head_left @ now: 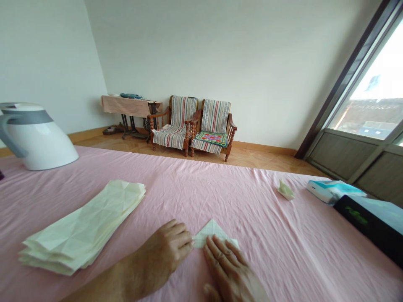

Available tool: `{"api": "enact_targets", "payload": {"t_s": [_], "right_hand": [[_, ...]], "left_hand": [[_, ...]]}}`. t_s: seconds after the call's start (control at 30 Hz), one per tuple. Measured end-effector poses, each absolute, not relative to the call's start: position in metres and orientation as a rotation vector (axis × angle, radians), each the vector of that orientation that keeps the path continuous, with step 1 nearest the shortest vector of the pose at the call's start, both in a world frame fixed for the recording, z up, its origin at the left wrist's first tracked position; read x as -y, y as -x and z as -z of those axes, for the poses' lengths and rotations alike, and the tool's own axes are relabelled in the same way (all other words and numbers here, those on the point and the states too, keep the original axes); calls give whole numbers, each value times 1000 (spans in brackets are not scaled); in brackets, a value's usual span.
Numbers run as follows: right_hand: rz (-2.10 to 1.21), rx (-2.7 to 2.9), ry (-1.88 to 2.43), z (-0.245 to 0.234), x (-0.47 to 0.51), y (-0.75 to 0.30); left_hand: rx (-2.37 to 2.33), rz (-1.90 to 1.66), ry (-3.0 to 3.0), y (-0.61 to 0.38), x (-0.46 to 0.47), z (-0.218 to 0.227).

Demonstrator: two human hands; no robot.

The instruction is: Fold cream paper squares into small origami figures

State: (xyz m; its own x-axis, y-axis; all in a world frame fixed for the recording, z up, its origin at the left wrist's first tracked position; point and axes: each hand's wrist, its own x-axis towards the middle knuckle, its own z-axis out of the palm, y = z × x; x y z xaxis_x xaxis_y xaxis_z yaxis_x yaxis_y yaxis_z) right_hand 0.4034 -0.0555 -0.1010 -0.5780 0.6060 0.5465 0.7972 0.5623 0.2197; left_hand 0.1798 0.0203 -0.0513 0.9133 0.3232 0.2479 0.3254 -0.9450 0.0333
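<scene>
A small pale-green sheet of paper (211, 230), folded to a triangle-like shape with its point away from me, lies on the pink cloth. My left hand (168, 247) is closed at the paper's left corner, its curled fingers gripping that corner; the thumb is mostly hidden. My right hand (228, 266) lies flat over the paper's near right part, fingers stretched out and pressing on it. To the left is a stack of creased pale-green paper sheets (88, 224). A small folded paper boat (286, 191) rests further off at the right.
The pink tablecloth (176, 188) is wrinkled. A white and grey kettle (47, 142) stands at the back left. On the right are a blue and white tissue pack (333, 191) and a black box (362, 222). Two armchairs (184, 121) stand beyond the table.
</scene>
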Motion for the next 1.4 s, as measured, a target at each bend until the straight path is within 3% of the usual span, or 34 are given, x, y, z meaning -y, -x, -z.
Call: {"api": "enact_targets", "payload": {"t_s": [0.4,0.63,0.93,1.2,1.4], "right_hand": [[821,2069,1427,109,66,-424],[972,2077,1510,95,68,-424],[939,2125,1491,96,67,-431],[711,2265,1155,86,58,-418],[786,2215,1215,100,60,-427]], "left_hand": [[866,515,3162,-180,-20,53],[853,399,3139,-187,-24,54],[617,444,3031,-186,-22,55],[643,499,3021,-187,-23,54],[692,551,3098,-185,-27,55]]}}
